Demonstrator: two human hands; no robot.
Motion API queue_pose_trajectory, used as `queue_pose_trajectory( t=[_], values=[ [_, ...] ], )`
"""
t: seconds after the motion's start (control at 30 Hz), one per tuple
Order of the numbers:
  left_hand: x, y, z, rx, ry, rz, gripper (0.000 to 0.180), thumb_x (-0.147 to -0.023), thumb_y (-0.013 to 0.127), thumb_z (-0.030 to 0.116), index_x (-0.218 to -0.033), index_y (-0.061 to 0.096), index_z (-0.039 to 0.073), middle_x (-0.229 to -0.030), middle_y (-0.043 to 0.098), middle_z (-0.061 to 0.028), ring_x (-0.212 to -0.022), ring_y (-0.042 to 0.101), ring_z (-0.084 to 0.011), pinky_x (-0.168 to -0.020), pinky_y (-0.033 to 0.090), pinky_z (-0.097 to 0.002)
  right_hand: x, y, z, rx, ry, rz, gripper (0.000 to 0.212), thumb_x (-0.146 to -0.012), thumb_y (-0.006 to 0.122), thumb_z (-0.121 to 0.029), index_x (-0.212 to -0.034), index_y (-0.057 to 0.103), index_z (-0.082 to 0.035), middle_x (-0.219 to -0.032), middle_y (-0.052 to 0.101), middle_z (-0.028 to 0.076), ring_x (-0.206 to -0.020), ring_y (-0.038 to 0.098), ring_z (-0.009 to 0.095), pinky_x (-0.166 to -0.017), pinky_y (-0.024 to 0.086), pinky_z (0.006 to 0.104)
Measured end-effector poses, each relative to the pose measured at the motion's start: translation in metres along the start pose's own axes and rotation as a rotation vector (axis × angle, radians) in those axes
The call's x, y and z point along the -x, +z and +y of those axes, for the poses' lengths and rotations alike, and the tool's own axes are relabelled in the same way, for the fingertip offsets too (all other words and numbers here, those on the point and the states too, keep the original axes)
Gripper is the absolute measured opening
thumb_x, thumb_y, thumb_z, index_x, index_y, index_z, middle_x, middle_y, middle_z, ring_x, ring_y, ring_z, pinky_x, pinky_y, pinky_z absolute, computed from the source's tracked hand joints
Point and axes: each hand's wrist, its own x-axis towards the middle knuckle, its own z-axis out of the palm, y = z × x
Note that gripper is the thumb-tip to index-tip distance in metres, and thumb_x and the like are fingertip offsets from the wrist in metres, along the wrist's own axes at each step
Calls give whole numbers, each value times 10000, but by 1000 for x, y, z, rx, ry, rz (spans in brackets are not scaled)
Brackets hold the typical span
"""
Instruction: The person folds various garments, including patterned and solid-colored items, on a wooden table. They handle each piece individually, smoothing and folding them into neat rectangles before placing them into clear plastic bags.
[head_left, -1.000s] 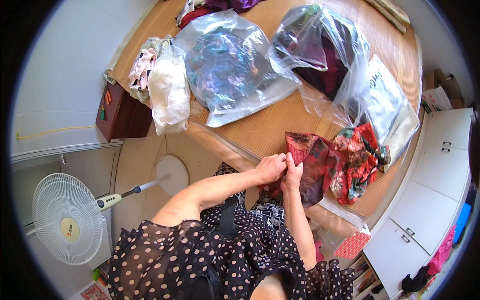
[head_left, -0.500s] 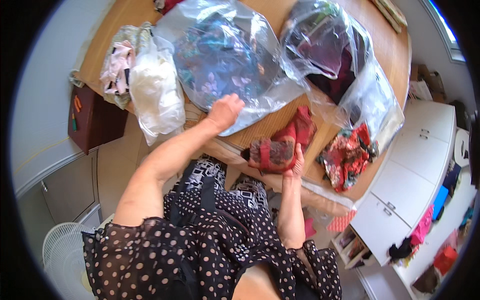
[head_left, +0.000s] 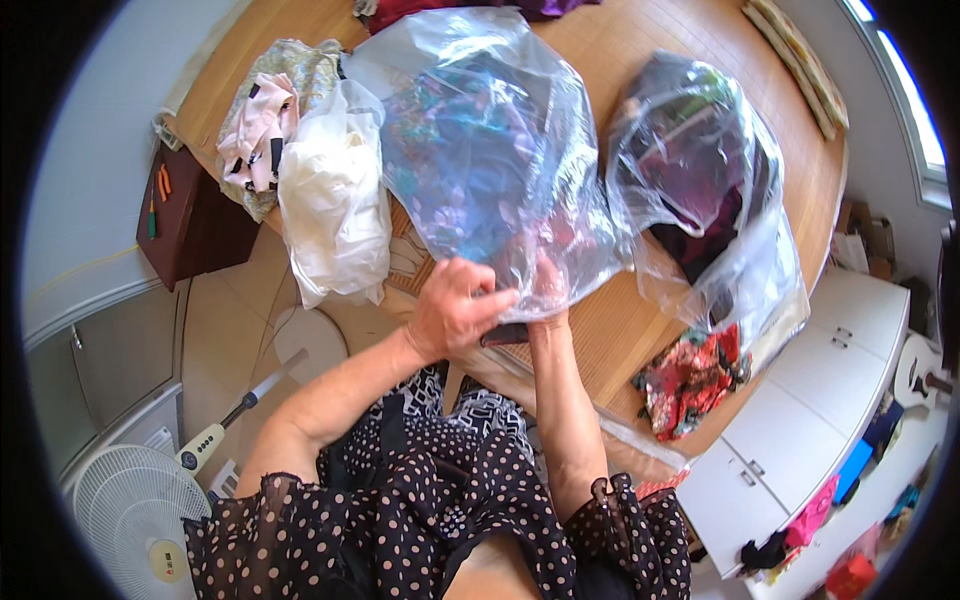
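A large clear plastic bag (head_left: 470, 170) with folded blue floral cloth inside lies on the mat-covered bed. At its near end my left hand (head_left: 455, 305) pinches the bag's mouth edge, fingers closed on the plastic. My right hand (head_left: 547, 285) reaches inside through the opening, seen hazily behind the film. With it in the bag is a dark red folded cloth (head_left: 562, 232), partly blurred by the plastic; a dark end of it shows at the opening. How the right fingers grip it is mostly hidden.
To the left sit a white plastic bag (head_left: 335, 210) and a pink garment (head_left: 262, 125). On the right are another clear bag with dark clothes (head_left: 690, 170) and a crumpled red floral cloth (head_left: 692, 385). A fan (head_left: 140, 510) stands lower left; white cabinets (head_left: 775, 430) line the right.
My right hand has carried the red folded cloth from the bed's edge into the clear bag. My left hand has moved down to the bag's mouth, pulling its edge nearer and over the cloth.
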Motion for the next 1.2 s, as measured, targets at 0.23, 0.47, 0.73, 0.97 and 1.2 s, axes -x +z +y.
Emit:
queue_pose_trajectory(
  t=[0.23, 0.47, 0.73, 0.97, 1.2],
  values=[
    [13, -12, 6, 129, -126, 44, 350, -648, 690, 70, -987, 676, 158, -665, 417, 14, -544, 461, -128, -445, 400, -254, -85, 104, 8, 463, -103, 171, 237, -853, 596, -186, -1020, 555, -23, -894, 589, 101, -789, 588, 199, -632, 508, 322],
    [14, -17, 0, 313, -197, 58, 440, -635, 671, 9, -1056, 654, 136, -674, 446, 5, -555, 500, -137, -467, 444, -265, -150, 144, 53, 685, -150, 73, 349, -867, 586, -233, -1080, 554, 42, -962, 609, 121, -891, 593, 233, -783, 485, 339],
    [20, -15, -3, 339, -198, -11, 452, -639, 662, 17, -1074, 641, 137, -682, 452, -3, -563, 502, -151, -476, 440, -271, -149, 115, 19, 2325, -956, -123, 514, -714, 681, -295, -1179, 542, -125, -1228, 494, 157, -1165, 427, 363, -967, 313, 514],
    [23, 1, -1, 342, -229, -178, 415, -674, 664, 75, -1085, 631, 124, -713, 499, -31, -626, 552, -195, -557, 477, -317, -82, 43, 7, 2269, -1019, -246, 538, -667, 690, -259, -1167, 534, -137, -1321, 388, 172, -1237, 347, 356, -995, 244, 564],
    [28, 15, 14, 248, -290, -540, 482, -684, 682, 79, -1149, 555, 88, -833, 508, -109, -770, 554, -269, -657, 460, -369, 50, -81, -80, 1865, -547, 259, 185, -801, 602, -107, -980, 613, -62, -915, 640, 132, -811, 636, 279, -717, 509, 342]
  ],
)
